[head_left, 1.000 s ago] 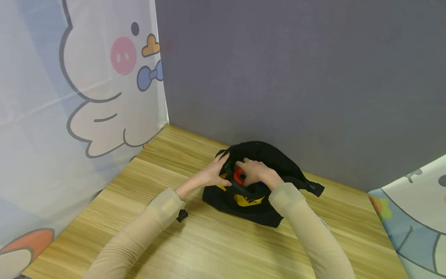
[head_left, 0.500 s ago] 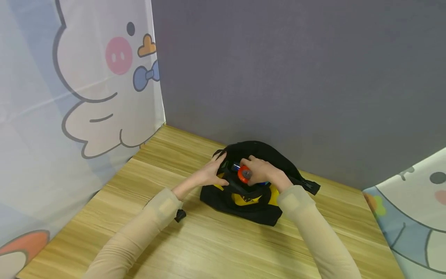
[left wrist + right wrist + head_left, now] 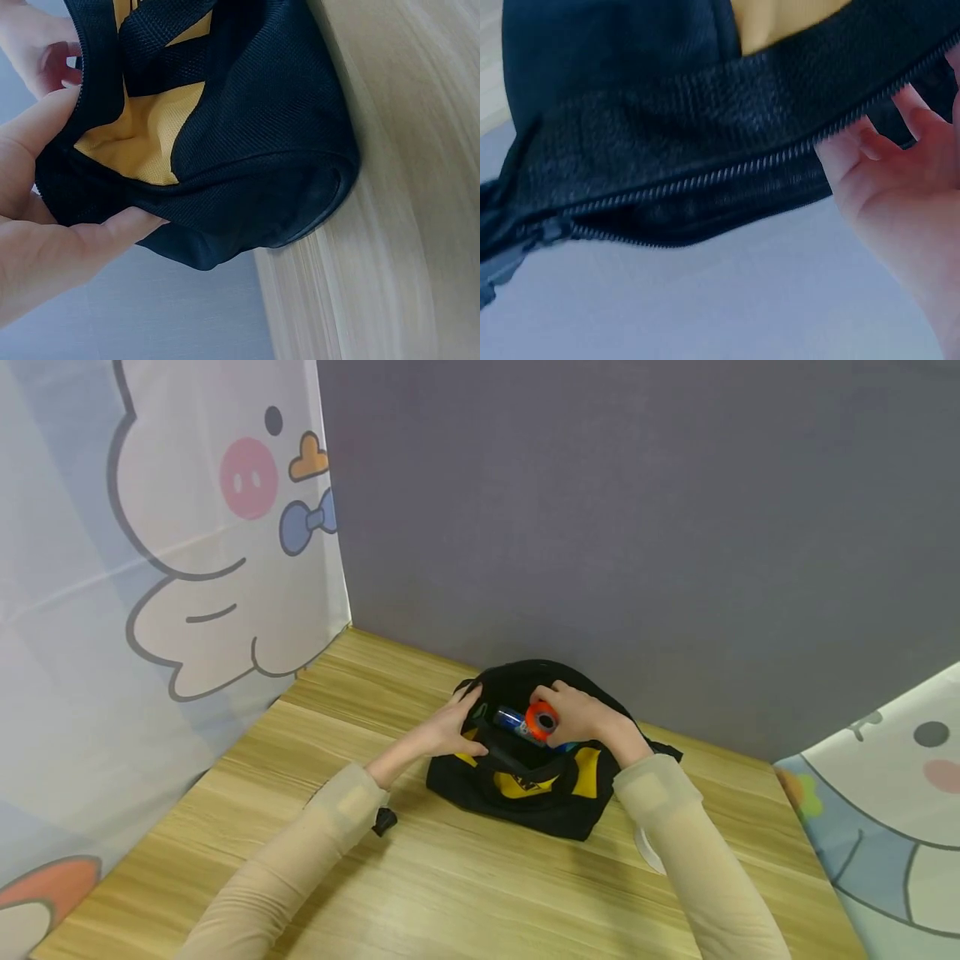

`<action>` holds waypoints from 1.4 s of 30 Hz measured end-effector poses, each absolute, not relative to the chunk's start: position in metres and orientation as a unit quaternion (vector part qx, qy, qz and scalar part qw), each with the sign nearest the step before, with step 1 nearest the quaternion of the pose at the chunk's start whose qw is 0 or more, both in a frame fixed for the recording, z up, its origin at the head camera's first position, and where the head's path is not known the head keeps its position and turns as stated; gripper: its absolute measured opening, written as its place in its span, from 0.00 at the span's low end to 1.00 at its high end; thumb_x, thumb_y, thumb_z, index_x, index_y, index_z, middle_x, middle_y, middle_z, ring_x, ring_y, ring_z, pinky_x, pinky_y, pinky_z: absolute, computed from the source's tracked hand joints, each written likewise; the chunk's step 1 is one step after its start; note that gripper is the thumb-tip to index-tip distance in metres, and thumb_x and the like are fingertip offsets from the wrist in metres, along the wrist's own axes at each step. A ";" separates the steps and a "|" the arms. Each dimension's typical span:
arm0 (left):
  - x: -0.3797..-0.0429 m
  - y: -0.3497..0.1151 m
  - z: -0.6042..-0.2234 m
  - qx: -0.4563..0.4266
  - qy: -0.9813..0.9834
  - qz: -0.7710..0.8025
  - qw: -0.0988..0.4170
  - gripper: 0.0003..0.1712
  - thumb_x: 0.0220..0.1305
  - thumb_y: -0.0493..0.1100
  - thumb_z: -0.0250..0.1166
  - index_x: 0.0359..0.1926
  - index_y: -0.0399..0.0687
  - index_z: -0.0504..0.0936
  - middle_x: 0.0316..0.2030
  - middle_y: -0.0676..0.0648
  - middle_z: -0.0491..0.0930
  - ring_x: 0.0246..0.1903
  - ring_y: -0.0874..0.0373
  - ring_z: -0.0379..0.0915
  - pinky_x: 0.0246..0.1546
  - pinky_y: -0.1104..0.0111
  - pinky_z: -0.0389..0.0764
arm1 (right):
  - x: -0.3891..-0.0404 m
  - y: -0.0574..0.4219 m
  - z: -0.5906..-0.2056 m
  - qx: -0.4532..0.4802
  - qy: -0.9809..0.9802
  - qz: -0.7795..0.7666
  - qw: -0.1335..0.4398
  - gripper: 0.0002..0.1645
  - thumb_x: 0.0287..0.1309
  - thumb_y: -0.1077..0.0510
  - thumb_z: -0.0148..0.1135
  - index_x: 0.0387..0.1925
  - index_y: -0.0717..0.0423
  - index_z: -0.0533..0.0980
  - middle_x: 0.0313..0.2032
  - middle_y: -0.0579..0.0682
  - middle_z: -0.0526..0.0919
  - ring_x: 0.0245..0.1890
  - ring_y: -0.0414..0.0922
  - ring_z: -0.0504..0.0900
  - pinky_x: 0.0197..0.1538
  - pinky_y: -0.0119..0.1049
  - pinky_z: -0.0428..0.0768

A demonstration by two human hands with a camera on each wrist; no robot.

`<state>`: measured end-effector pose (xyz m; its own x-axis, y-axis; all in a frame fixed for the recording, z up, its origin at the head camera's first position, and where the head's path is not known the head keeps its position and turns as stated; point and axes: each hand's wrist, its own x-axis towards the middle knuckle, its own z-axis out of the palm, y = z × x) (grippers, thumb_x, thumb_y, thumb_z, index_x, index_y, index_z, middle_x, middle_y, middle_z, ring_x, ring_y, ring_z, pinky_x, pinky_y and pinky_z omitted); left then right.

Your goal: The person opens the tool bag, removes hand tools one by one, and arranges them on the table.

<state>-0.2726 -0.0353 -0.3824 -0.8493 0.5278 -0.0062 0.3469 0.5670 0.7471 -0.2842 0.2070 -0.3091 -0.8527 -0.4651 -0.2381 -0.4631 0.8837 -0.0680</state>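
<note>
A black and yellow zippered bag (image 3: 517,814) stands on the table with its top unzipped. My left hand (image 3: 444,731) holds the left end of its opening, thumb and fingers spread around the edge; in the left wrist view, the fingers (image 3: 124,225) lie on the black fabric. Over the opening, my right hand (image 3: 581,714) grips a red-orange round thing (image 3: 537,710) with a dark centre, like a roll of tape. A blue cylinder (image 3: 510,719) lies inside the bag beside it. In the right wrist view, my right hand (image 3: 900,180) is at the zipper (image 3: 727,176), its hold hidden.
The wooden table (image 3: 450,893) ends against a grey panel (image 3: 570,527) right behind the bag. Cartoon-printed cloth (image 3: 187,643) borders the left side. A small black piece (image 3: 385,821) lies near my left sleeve, and a white rounded thing (image 3: 648,850) shows beside my right sleeve.
My right hand has lifted the red-orange round thing up and to the right, out of the bag's depth. The blue cylinder has come into view. My left hand has stayed at the opening.
</note>
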 end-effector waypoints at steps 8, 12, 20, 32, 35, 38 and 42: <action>-0.271 -0.034 -0.381 0.245 0.880 0.388 0.122 0.60 0.54 0.48 0.69 0.74 0.50 0.35 0.74 0.39 0.31 0.73 0.41 0.39 0.66 0.46 0.59 | -0.277 0.216 -0.294 -0.238 0.962 -0.020 0.129 0.35 0.45 0.55 0.71 0.57 0.47 0.68 0.49 0.54 0.70 0.37 0.46 0.72 0.40 0.38 0.76; -0.269 -0.034 -0.379 0.244 0.879 0.391 0.122 0.60 0.54 0.48 0.69 0.74 0.50 0.35 0.74 0.39 0.31 0.73 0.41 0.38 0.66 0.45 0.58 | -0.273 0.222 -0.284 -0.232 0.964 -0.029 0.129 0.36 0.45 0.56 0.70 0.58 0.47 0.68 0.50 0.54 0.69 0.38 0.47 0.72 0.40 0.39 0.75; -0.270 -0.033 -0.376 0.250 0.880 0.386 0.122 0.59 0.55 0.49 0.68 0.74 0.49 0.35 0.74 0.41 0.31 0.73 0.42 0.36 0.67 0.45 0.58 | -0.265 0.232 -0.266 -0.225 0.966 -0.019 0.124 0.36 0.46 0.56 0.70 0.58 0.46 0.67 0.49 0.53 0.69 0.40 0.48 0.72 0.41 0.40 0.75; -0.266 -0.034 -0.376 0.247 0.875 0.397 0.125 0.58 0.55 0.48 0.69 0.74 0.47 0.37 0.74 0.41 0.31 0.73 0.41 0.36 0.67 0.44 0.56 | -0.247 0.255 -0.248 -0.206 0.972 -0.029 0.111 0.36 0.43 0.59 0.69 0.58 0.48 0.69 0.49 0.54 0.70 0.40 0.49 0.72 0.40 0.39 0.76; -0.267 -0.033 -0.378 0.252 0.873 0.398 0.127 0.59 0.55 0.48 0.68 0.74 0.46 0.36 0.74 0.41 0.31 0.73 0.41 0.35 0.67 0.44 0.56 | -0.241 0.266 -0.245 -0.196 0.974 -0.034 0.108 0.35 0.43 0.60 0.69 0.57 0.48 0.69 0.48 0.53 0.71 0.40 0.48 0.72 0.39 0.39 0.76; -0.268 -0.034 -0.380 0.254 0.872 0.398 0.129 0.59 0.56 0.48 0.68 0.74 0.46 0.35 0.74 0.41 0.31 0.73 0.41 0.34 0.66 0.43 0.57 | -0.236 0.275 -0.242 -0.191 0.975 -0.040 0.107 0.35 0.42 0.61 0.68 0.55 0.48 0.69 0.47 0.53 0.71 0.39 0.48 0.72 0.38 0.38 0.75; -0.270 -0.035 -0.380 0.251 0.874 0.397 0.127 0.59 0.56 0.49 0.68 0.74 0.47 0.35 0.74 0.40 0.30 0.73 0.40 0.34 0.66 0.43 0.57 | -0.231 0.289 -0.239 -0.189 0.976 -0.046 0.102 0.33 0.41 0.62 0.68 0.53 0.48 0.70 0.46 0.53 0.72 0.39 0.48 0.71 0.36 0.37 0.75</action>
<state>-0.2704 -0.0351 -0.3796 -0.8415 0.5399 -0.0218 0.3385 0.5582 0.7575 -0.2307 0.2891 -0.2389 -0.9082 -0.3776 -0.1807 -0.3589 0.9245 -0.1285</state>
